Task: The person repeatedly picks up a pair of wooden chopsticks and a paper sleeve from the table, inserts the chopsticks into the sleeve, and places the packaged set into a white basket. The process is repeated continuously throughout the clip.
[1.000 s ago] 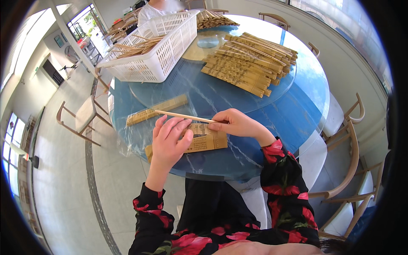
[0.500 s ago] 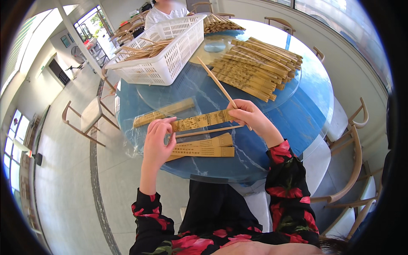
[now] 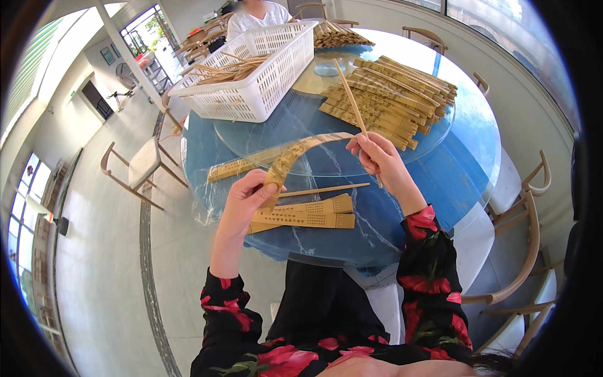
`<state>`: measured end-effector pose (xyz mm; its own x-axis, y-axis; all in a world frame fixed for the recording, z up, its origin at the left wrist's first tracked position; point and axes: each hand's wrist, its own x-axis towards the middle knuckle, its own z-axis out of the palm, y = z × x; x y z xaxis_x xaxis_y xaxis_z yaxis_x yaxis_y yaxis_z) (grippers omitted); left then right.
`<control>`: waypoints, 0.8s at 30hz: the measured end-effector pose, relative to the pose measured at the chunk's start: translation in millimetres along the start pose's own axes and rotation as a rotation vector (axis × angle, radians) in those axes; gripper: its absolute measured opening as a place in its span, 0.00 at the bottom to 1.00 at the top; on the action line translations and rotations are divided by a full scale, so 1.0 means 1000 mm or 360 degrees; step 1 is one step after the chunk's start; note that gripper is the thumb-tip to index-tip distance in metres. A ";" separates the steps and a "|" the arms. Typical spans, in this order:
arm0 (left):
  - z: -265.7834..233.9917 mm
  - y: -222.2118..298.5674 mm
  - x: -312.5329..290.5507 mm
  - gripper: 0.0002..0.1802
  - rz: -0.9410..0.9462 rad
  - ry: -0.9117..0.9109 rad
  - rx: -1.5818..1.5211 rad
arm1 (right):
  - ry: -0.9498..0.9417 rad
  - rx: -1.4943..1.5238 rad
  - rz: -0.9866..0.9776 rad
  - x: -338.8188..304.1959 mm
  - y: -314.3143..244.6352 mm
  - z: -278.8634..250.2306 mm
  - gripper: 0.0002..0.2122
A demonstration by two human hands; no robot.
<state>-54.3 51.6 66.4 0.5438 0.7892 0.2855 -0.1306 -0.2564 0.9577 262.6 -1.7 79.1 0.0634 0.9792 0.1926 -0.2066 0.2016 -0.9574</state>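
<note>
A printed bamboo strip (image 3: 295,151) is bowed into an arch between my hands, above the blue marbled table (image 3: 383,217). My left hand (image 3: 242,201) pinches its lower left end. Over at the other end, my right hand (image 3: 384,160) grips the strip's tip together with a thin wooden stick (image 3: 349,94), which points up and away. Below the arch lie several flat bamboo strips with printed characters (image 3: 308,218), fanned over each other, and a second wooden stick (image 3: 323,190). Just beyond them, another bamboo piece (image 3: 239,167) rests by clear plastic film.
A large pile of bamboo strips (image 3: 383,100) lies at the far right of the table. A white slotted basket (image 3: 276,85) holding thin sticks stands far left. Behind it sits a person in a white top (image 3: 257,22). Wooden chairs (image 3: 141,166) surround the table.
The strip between my hands went from nearly straight to strongly arched. My left hand turned and lowered its end, while the stick in my right hand tilted more upright.
</note>
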 end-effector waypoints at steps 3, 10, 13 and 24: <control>0.018 -0.010 -0.004 0.11 -0.0111 0.0388 -0.0861 | -0.0154 -0.0168 0.0007 0.002 -0.001 0.000 0.16; 0.094 -0.036 -0.006 0.10 0.0031 0.0913 -0.1061 | -0.0616 -0.0629 0.0116 -0.003 0.021 0.021 0.16; 0.103 -0.045 -0.011 0.10 0.0050 0.0939 -0.1088 | -0.0615 -0.0878 0.0020 -0.007 0.020 0.025 0.11; 0.113 -0.055 -0.026 0.07 -0.0047 0.0724 -0.0941 | -0.0723 -0.0857 0.0116 -0.012 0.018 0.027 0.09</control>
<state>32.4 -18.3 2.3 0.1741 0.9770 0.1230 -0.6152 0.0104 0.7883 231.5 -9.7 65.6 -0.3699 0.9254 0.0825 0.3241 0.2117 -0.9220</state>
